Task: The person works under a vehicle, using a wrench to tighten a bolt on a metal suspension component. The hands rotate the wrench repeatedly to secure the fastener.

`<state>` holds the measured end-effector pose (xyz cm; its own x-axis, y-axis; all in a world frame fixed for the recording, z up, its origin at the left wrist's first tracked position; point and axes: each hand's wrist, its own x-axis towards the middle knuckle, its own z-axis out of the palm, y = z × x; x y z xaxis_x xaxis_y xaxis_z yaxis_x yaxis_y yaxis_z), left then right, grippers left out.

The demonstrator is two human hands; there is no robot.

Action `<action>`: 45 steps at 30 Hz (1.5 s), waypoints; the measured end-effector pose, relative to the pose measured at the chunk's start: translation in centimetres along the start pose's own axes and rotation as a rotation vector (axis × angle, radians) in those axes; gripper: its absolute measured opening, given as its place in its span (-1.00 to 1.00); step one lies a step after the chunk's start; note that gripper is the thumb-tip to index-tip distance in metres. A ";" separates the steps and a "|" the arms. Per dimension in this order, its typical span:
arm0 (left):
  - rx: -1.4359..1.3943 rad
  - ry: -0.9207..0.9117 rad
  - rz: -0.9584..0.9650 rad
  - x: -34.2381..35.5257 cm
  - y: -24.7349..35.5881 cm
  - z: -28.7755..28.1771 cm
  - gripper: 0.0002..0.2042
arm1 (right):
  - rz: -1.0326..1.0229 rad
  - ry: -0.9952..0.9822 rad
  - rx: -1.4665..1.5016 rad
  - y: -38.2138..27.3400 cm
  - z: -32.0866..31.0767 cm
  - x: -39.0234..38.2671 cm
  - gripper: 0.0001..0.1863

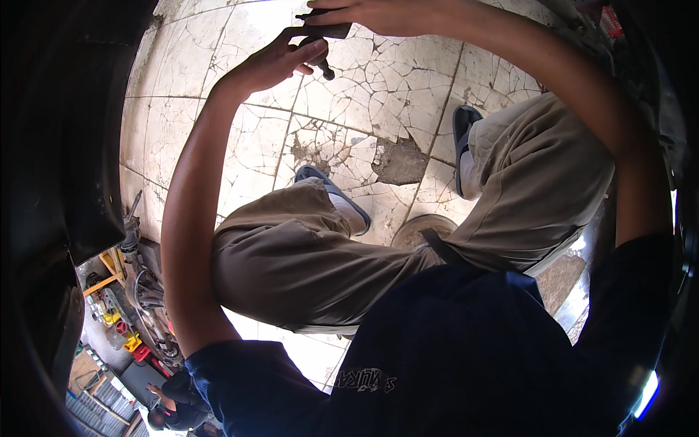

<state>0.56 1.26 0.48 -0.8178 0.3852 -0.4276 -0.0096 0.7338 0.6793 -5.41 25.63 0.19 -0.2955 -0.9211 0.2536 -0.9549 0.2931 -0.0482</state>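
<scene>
At the top of the head view, both hands meet at a dark metal part [335,31] held above the tiled floor. My left hand [273,62] is closed around its lower side, thumb and fingers bent. A dark stem with a rounded, knob-like end [328,73] sticks out below these fingers; whether it is one piece with the upper part I cannot tell. My right hand [389,16] reaches in from the right, its fingers lying along the upper side of the dark part. The picture's top edge cuts off some of this hand.
Cracked white tiles [364,87] cover the floor, with a broken patch [400,160] between my feet. A round stool-like seat [422,229] shows between my legs. Dark bodywork [65,146] stands at the left. Mechanical parts and tools [138,291] lie lower left, near another person [178,404].
</scene>
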 end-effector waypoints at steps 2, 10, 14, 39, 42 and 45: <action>0.059 0.022 -0.007 0.4 0.1 0.0 -0.24 | 0.059 -0.015 -0.060 -0.1 -0.2 0.0 -0.47; 0.211 0.024 -0.058 1.1 -1.7 -0.1 -0.38 | -0.035 0.105 0.056 -1.1 1.5 1.3 -0.54; 0.257 -0.005 0.021 0.6 -1.5 0.4 -0.34 | -0.061 0.117 0.083 -1.2 1.2 0.9 -0.55; 0.014 -0.119 -0.136 2.0 -3.5 2.8 -0.55 | -0.193 0.023 -0.170 -3.9 1.3 1.7 -0.70; 0.094 -0.097 -0.159 2.4 -4.1 2.9 -0.55 | -0.163 -0.074 -0.082 -4.1 0.6 2.1 -0.71; 0.160 -0.069 -0.171 3.4 -5.7 3.6 -0.54 | -0.168 -0.053 -0.012 -4.2 0.4 2.1 -0.75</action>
<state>-0.11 0.38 -6.96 -0.7710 0.2809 -0.5716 -0.0488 0.8688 0.4928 -2.03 22.34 0.51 -0.1330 -0.9695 0.2056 -0.9906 0.1364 0.0025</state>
